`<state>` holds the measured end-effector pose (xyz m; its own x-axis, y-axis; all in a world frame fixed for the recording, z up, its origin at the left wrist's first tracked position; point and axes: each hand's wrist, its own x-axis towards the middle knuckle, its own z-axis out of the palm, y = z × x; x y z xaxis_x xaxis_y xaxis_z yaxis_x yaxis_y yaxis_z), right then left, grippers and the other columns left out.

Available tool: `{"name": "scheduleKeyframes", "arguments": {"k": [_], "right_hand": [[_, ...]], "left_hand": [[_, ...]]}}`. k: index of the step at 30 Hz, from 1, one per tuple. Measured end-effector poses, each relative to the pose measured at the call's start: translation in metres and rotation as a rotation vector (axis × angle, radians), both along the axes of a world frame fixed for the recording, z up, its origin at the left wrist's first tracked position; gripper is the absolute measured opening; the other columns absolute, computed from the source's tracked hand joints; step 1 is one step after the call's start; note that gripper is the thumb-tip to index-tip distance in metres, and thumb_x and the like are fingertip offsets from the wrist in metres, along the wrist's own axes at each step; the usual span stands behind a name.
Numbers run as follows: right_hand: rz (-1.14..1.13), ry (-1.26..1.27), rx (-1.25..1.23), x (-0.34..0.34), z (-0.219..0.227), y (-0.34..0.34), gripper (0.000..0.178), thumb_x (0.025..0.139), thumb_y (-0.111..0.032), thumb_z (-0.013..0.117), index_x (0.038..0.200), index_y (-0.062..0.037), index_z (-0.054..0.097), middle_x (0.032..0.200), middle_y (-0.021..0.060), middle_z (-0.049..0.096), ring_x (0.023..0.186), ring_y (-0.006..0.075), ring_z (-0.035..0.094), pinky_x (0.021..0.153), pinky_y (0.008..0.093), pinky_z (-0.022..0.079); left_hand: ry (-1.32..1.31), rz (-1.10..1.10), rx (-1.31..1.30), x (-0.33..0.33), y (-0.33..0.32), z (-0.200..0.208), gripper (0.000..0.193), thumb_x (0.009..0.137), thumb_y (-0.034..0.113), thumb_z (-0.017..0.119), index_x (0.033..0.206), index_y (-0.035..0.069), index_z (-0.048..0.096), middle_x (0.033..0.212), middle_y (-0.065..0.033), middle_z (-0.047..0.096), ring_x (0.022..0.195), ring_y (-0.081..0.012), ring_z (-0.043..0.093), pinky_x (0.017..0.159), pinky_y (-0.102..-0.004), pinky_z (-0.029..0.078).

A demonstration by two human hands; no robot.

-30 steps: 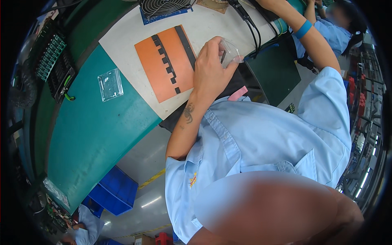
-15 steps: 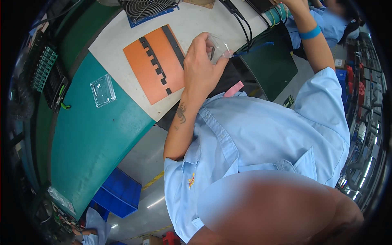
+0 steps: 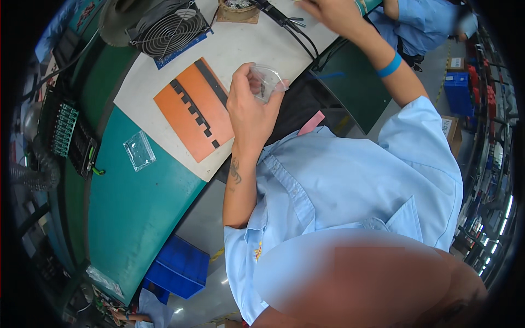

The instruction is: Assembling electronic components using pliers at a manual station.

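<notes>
My left hand [image 3: 252, 109] is closed round a small clear plastic box [image 3: 269, 78], with the thumb on one side and the fingers on the other. Something small and dark shows inside the box, too small to name. The box is held above the table's near edge, to the right of an orange board [image 3: 186, 117] with black strips. My right hand [image 3: 336, 16], a blue band on its wrist, reaches over the far part of the table near black cables [image 3: 287, 24]. Its fingers are blurred and partly cut off by the upper edge.
A fan with a wire guard [image 3: 172, 34] stands at the far left of the white table surface [image 3: 136, 90]. Beside it is a round tin [image 3: 238, 10]. A clear plastic tray [image 3: 140, 151] lies on the green mat [image 3: 147, 202]. A blue bin [image 3: 178, 268] stands below; another person [image 3: 424, 22] is at upper right.
My right hand has moved left and nearer, over the table. My left hand, still holding the clear box, has shifted slightly left and nearer. The whole view has shifted a little.
</notes>
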<state>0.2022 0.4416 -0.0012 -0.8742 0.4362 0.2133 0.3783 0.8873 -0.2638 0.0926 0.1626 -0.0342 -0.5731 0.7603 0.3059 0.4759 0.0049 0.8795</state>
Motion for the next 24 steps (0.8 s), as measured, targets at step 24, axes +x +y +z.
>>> {"name": "scheduleKeyframes", "arguments": {"k": [24], "right_hand": [[0.029, 0.101, 0.407, 0.001, 0.045, -0.005, 0.012, 0.094, -0.017, 0.062, 0.096, -0.0052, 0.063, 0.093, 0.0129, 0.058, 0.079, 0.03, 0.059, 0.067, 0.0381, 0.05]], "left_hand": [[-0.01, -0.011, -0.016, 0.0, 0.001, 0.003, 0.056, 0.079, 0.011, 0.084, 0.123, -0.005, 0.054, 0.096, -0.014, 0.065, 0.077, -0.0219, 0.062, 0.073, -0.0331, 0.055]]}}
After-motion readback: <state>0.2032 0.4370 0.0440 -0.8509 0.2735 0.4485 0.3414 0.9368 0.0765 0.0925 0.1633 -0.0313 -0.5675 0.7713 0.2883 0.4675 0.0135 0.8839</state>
